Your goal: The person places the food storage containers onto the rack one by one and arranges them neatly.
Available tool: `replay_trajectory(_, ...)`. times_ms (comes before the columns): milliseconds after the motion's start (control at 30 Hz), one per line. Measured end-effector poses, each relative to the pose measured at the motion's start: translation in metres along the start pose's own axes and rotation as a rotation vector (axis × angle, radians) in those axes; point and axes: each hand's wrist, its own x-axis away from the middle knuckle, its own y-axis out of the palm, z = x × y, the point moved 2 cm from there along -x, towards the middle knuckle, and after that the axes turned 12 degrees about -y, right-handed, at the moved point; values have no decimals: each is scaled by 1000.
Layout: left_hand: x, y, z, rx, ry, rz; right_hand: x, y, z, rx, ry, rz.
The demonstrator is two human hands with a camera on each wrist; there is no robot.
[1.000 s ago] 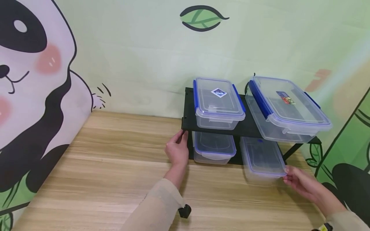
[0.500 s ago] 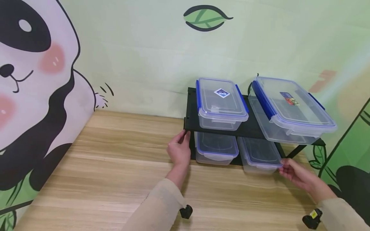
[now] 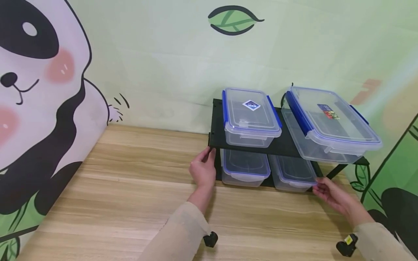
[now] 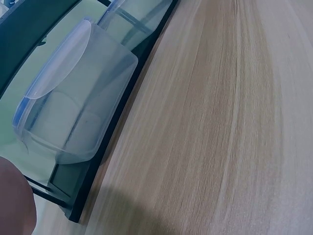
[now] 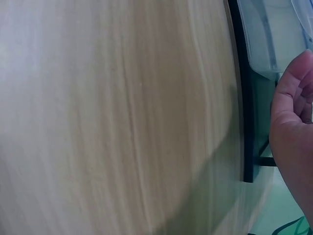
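Observation:
A black two-tier rack (image 3: 213,125) stands against the wall. My left hand (image 3: 203,170) pinches the front left corner of its upper shelf. On the lower shelf, at the right, sits a clear food container (image 3: 294,185) with a blue-edged lid. My right hand (image 3: 331,194) holds this container by its front right corner, thumb on top at the lid's edge; the right wrist view shows the same hand (image 5: 296,98) at the container's end. Left of it on that shelf is another clear container (image 3: 245,178), its back part hidden under the upper shelf.
On the upper shelf are a clear container (image 3: 253,123) with blue clips and a bigger one (image 3: 336,123) that overhangs the shelf's front. The wooden table (image 3: 130,203) extends in front and to the left. Behind is a printed wall (image 3: 156,72).
My right hand has moved back and left, sliding the lower right container deeper onto the lower shelf. My left hand stays at the rack's corner. The head view has shifted slightly.

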Motion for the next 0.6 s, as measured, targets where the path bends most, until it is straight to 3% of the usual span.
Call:
replay_trajectory(200, -1, 0, 0, 5, 0, 1, 1, 4, 1, -2, 16, 68)
replay_trajectory(600, 1, 0, 1, 9, 14, 2, 5, 6, -2, 8, 28, 86)
